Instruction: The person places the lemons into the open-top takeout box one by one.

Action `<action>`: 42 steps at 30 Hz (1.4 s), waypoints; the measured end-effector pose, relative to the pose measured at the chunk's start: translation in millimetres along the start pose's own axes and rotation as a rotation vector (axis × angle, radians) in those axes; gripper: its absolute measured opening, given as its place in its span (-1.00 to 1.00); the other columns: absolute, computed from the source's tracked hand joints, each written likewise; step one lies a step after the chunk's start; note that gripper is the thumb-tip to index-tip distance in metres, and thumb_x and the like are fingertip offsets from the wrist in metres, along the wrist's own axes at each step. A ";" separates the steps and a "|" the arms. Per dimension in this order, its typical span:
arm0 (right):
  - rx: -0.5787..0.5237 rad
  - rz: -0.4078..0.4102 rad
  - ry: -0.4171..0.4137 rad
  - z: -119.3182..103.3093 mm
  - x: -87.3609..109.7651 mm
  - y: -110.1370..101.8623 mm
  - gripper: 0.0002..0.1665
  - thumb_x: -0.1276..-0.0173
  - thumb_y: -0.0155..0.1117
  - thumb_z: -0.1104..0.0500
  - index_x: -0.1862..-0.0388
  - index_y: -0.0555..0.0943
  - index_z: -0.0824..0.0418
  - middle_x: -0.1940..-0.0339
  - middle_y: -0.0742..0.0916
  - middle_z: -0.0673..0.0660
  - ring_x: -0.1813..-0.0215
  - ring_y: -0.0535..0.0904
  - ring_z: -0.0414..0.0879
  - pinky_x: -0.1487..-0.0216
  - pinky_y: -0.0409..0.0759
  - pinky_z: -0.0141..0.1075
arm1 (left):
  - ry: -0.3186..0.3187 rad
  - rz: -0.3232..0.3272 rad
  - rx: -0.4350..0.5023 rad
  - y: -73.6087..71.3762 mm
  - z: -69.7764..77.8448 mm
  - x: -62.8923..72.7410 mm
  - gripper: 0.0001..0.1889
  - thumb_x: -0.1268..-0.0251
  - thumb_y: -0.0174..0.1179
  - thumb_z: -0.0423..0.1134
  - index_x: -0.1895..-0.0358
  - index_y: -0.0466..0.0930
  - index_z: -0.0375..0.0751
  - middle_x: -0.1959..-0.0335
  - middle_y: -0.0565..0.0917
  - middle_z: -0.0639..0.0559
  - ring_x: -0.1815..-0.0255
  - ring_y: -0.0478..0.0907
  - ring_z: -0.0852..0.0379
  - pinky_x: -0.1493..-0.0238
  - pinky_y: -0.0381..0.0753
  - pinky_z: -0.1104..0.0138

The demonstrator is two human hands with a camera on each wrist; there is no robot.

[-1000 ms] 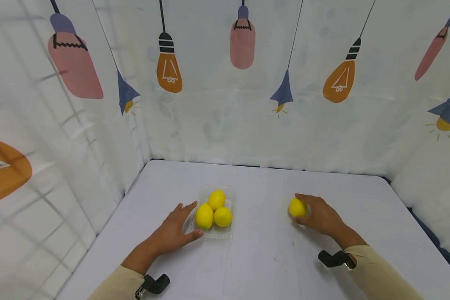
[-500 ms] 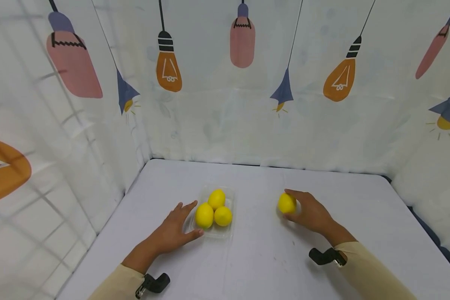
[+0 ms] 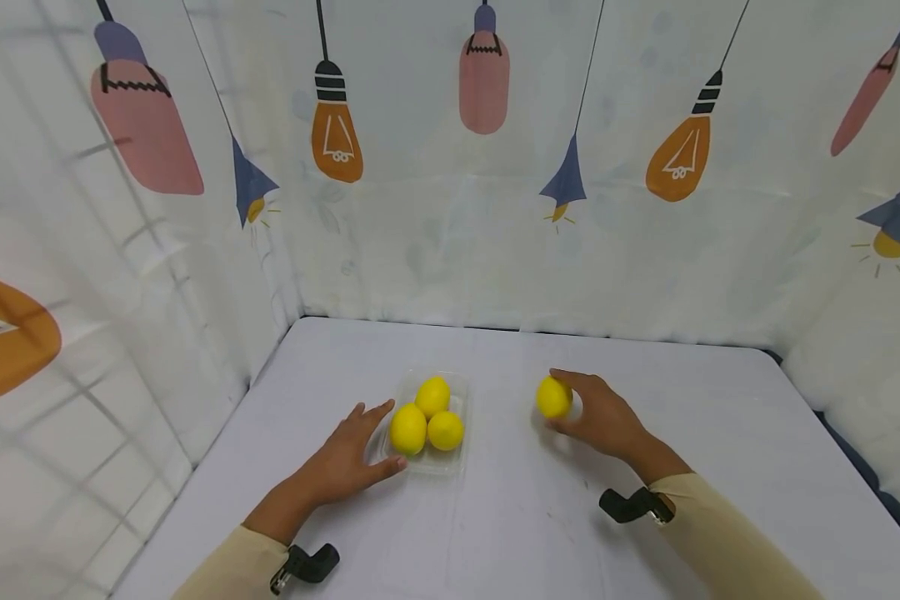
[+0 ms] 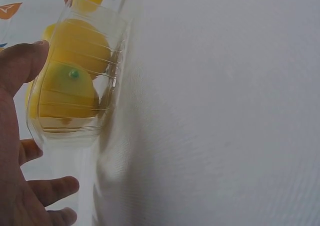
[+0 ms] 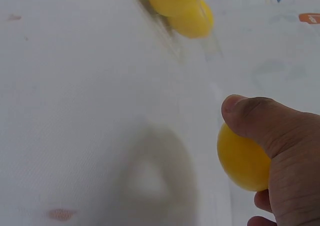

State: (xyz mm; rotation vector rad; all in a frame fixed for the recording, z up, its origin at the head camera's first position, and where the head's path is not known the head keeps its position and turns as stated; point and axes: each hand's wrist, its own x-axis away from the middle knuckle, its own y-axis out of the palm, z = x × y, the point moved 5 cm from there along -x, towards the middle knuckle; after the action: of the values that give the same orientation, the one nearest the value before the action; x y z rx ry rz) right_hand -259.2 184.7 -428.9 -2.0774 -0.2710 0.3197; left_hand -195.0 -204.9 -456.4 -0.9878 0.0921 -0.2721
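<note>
Three yellow lemons sit together in a clear plastic tray left of the table's middle. My left hand is at the tray's left side, thumb and fingers spread wide around that edge. In the left wrist view the thumb is right at the rim of the clear tray. Right of the tray, my right hand pinches another lemon between thumb and fingers. The right wrist view shows this lemon above the table, with a shadow below.
The white table has a few small stains near its front. White curtains with printed lamps stand along its back and sides. A dark camera mount is strapped to each wrist.
My right hand has moved left and slightly away from me with the lemon, closer to the tray. The left hand and the lemons in the tray have stayed in place.
</note>
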 end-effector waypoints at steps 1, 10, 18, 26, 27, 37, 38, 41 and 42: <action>-0.001 0.002 -0.004 -1.9 -1.1 0.3 0.00 -0.18 0.61 -0.09 -0.55 0.40 0.09 -0.45 0.51 0.21 -0.46 0.38 0.23 -0.39 0.37 0.23 | 0.001 0.000 0.001 0.2 -0.2 -0.1 0.03 -0.23 0.25 0.43 -0.66 0.08 0.06 -0.61 0.18 -0.17 -0.64 -0.13 -0.34 -0.44 -0.01 -0.39; -0.001 0.009 -0.041 -16.3 -11.0 5.4 0.01 -0.16 0.63 -0.12 -0.54 0.41 0.09 -0.44 0.53 0.18 -0.45 0.40 0.21 -0.38 0.39 0.21 | 0.009 0.013 0.011 0.7 0.0 0.6 0.03 -0.22 0.26 0.44 -0.66 0.09 0.05 -0.61 0.19 -0.16 -0.64 -0.12 -0.35 -0.44 -0.01 -0.39; -0.018 0.000 -0.046 -30.7 -16.9 9.1 0.01 -0.15 0.63 -0.13 -0.54 0.42 0.05 -0.44 0.53 0.14 -0.44 0.41 0.16 -0.38 0.41 0.18 | 0.006 0.015 0.004 1.7 -0.1 1.1 0.03 -0.22 0.27 0.43 -0.65 0.10 0.02 -0.60 0.21 -0.16 -0.64 -0.12 -0.34 -0.47 -0.03 -0.36; -0.022 -0.004 -0.057 -44.4 -23.0 12.1 0.00 -0.16 0.63 -0.13 -0.54 0.42 0.05 -0.46 0.52 0.12 -0.46 0.40 0.14 -0.40 0.40 0.16 | 0.008 0.017 0.011 1.1 -0.2 0.6 0.02 -0.23 0.28 0.41 -0.65 0.10 0.04 -0.61 0.20 -0.14 -0.64 -0.12 -0.34 -0.45 -0.02 -0.38; -0.023 -0.005 -0.059 -46.3 -23.6 12.8 0.00 -0.16 0.63 -0.13 -0.54 0.42 0.05 -0.46 0.52 0.12 -0.46 0.40 0.14 -0.40 0.40 0.16 | 0.008 0.017 0.009 1.2 -0.3 0.5 0.02 -0.23 0.28 0.41 -0.65 0.10 0.04 -0.61 0.21 -0.14 -0.64 -0.12 -0.34 -0.45 -0.01 -0.38; -0.031 -0.028 -0.049 -61.0 -30.2 19.6 0.00 -0.16 0.62 -0.13 -0.55 0.41 0.00 -0.48 0.51 0.08 -0.48 0.38 0.11 -0.42 0.38 0.14 | 0.021 0.020 0.007 1.8 -0.8 0.0 0.03 -0.23 0.29 0.39 -0.65 0.12 -0.01 -0.59 0.23 -0.14 -0.64 -0.11 -0.34 -0.44 0.01 -0.38; -0.032 -0.029 -0.049 -62.3 -31.1 20.2 0.00 -0.16 0.62 -0.14 -0.55 0.41 -0.01 -0.48 0.51 0.07 -0.48 0.38 0.11 -0.42 0.38 0.14 | 0.023 0.021 0.005 1.7 -0.7 0.2 0.03 -0.23 0.29 0.39 -0.65 0.12 -0.01 -0.59 0.23 -0.14 -0.63 -0.11 -0.34 -0.45 0.01 -0.38; -0.041 -0.032 -0.051 -65.7 -34.2 22.1 0.00 -0.16 0.62 -0.14 -0.54 0.42 -0.02 -0.48 0.51 0.06 -0.48 0.37 0.09 -0.43 0.38 0.13 | 0.026 0.023 0.008 1.6 -0.2 0.5 0.03 -0.23 0.29 0.38 -0.65 0.11 -0.03 -0.59 0.23 -0.14 -0.64 -0.11 -0.34 -0.46 -0.01 -0.37; -0.042 -0.033 -0.053 -66.8 -35.3 22.9 -0.01 -0.16 0.63 -0.14 -0.54 0.42 -0.02 -0.48 0.51 0.05 -0.48 0.37 0.09 -0.43 0.37 0.12 | 0.027 0.023 0.009 1.5 0.2 0.8 0.02 -0.23 0.29 0.38 -0.65 0.11 -0.03 -0.59 0.23 -0.14 -0.64 -0.12 -0.34 -0.46 -0.01 -0.37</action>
State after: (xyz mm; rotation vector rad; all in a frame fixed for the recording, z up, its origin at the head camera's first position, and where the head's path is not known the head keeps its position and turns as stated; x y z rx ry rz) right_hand -268.6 108.1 -412.1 -2.1057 -0.3461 0.3528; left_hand -193.9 -204.2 -457.5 -0.9740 0.1268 -0.2647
